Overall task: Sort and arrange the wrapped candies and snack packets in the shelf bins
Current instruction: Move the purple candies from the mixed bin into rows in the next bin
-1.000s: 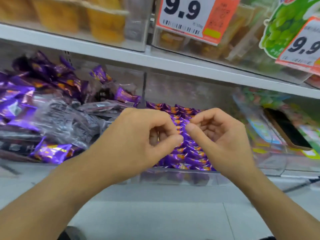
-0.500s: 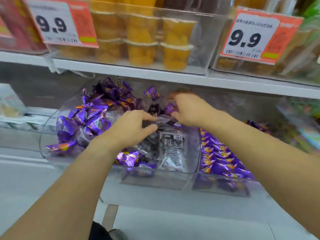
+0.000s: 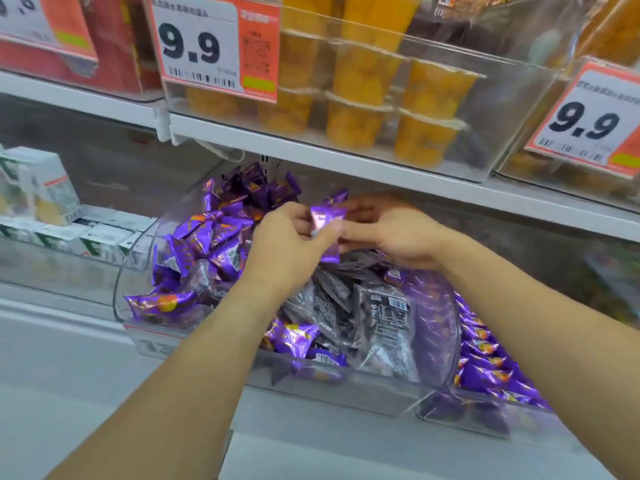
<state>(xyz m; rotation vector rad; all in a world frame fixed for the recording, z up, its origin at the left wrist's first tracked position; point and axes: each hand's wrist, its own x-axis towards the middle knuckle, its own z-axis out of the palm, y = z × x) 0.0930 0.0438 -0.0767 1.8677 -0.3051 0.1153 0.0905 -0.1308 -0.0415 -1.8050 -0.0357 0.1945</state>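
On the upper shelf, centre of the frame, a clear bin [image 3: 502,109] holds stacked cups of orange fruit [image 3: 356,98]. A white-and-orange price tag [image 3: 214,46] reading 9.9 hangs on its front — a second 9.9 tag [image 3: 588,123] sits at the upper right. At far left, white and green cartons [image 3: 45,199] stand in a row, blurred.

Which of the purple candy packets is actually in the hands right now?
The purple packet raised above the pile, pinched between the left hand and right hand. All other purple packets lie loose in the clear bin.
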